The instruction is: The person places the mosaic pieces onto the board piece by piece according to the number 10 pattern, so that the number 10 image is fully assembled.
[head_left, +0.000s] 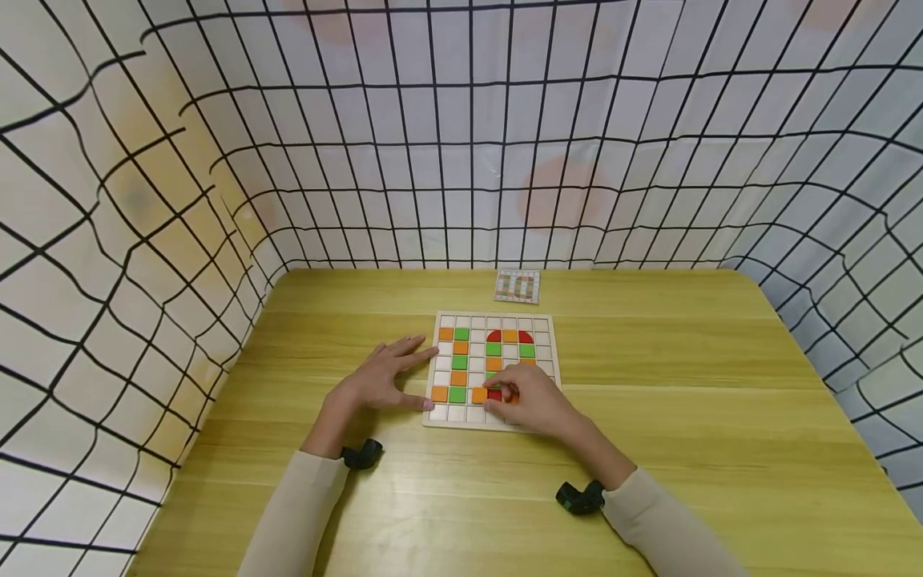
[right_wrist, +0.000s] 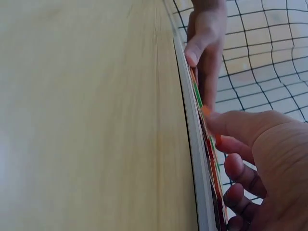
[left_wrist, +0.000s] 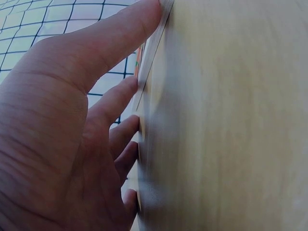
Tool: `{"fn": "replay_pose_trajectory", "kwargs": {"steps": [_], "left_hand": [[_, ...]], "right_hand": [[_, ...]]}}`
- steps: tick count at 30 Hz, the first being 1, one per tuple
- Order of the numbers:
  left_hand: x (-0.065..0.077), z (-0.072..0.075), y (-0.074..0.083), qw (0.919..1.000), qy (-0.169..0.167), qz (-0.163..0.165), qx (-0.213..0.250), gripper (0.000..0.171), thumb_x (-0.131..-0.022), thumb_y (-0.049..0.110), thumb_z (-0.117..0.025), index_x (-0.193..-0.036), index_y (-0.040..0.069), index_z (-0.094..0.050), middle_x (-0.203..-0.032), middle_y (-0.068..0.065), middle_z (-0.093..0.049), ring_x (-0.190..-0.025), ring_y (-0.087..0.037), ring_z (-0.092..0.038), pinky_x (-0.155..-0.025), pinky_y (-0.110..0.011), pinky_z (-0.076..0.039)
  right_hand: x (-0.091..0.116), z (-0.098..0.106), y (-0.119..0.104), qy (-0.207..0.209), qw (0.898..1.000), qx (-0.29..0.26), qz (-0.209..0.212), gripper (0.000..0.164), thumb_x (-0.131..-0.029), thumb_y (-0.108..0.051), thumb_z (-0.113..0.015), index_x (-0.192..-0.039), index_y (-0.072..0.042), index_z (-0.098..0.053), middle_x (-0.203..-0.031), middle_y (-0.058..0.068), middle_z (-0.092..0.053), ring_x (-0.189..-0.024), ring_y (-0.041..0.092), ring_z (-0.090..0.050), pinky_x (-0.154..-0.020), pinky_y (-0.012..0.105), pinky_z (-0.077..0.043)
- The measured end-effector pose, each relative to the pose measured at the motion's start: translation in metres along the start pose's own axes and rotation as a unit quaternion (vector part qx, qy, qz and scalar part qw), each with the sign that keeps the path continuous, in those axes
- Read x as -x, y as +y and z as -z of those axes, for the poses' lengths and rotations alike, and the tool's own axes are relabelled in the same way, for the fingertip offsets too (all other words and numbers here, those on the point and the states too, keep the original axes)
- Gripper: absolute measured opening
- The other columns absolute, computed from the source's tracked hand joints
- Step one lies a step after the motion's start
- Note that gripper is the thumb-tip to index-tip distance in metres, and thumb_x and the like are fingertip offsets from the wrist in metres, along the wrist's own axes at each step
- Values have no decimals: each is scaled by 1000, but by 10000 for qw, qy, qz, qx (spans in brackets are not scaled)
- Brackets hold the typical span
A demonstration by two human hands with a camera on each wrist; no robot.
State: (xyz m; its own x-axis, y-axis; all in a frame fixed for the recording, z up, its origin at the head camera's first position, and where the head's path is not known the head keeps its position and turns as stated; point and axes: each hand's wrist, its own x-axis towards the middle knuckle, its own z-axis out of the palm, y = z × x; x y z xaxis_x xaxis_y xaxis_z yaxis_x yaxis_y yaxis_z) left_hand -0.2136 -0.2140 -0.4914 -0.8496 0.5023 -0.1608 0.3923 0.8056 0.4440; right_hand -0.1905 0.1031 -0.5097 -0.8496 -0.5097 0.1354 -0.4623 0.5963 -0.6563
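A white square grid board (head_left: 450, 413) lies on the table, carrying orange, green and red pieces in its cells. My left hand (head_left: 378, 377) rests at the board's left side with fingers spread, thumb and fingertip at its edge. Over the lower middle of the board, my right hand (head_left: 537, 398) pinches an orange square tile (head_left: 479, 395) between thumb and finger. In the right wrist view this orange tile (right_wrist: 206, 111) shows at the thumb tip. A red piece (head_left: 494, 394) sits just right of it, and the right hand hides part of the lower right cells.
Behind the board lies a small pattern card (head_left: 517, 286) with a coloured grid picture. The yellow wooden table (head_left: 649, 344) is bordered by a black wire grid (head_left: 469, 160) at the back and sides. Each wrist wears a black device (head_left: 363, 454).
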Motion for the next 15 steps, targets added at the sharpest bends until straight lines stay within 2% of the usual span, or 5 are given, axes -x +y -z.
{"fn": "replay_pose_trajectory", "kwargs": {"steps": [7, 15], "left_hand": [[-2, 0, 1, 10000, -9, -2, -24, 100, -79, 69, -76, -162, 36, -32, -174, -2, -17, -162, -30, -12, -129, -61, -4], [-3, 0, 0, 10000, 6, -13, -18, 100, -79, 68, -77, -162, 35, -33, -174, -2, -17, -162, -31, -13, -129, -61, -4]], "right_hand": [[-2, -3, -4, 41, 9999, 138, -84, 25, -87, -33, -83, -108, -17, -81, -68, -12, -52, -69, 9, -48, -66, 26, -38], [-3, -3, -5, 67, 9998, 165, 30, 25, -87, -32, -83, -106, -17, -81, -68, -11, -53, -67, 8, -48, -64, 24, -38]]}}
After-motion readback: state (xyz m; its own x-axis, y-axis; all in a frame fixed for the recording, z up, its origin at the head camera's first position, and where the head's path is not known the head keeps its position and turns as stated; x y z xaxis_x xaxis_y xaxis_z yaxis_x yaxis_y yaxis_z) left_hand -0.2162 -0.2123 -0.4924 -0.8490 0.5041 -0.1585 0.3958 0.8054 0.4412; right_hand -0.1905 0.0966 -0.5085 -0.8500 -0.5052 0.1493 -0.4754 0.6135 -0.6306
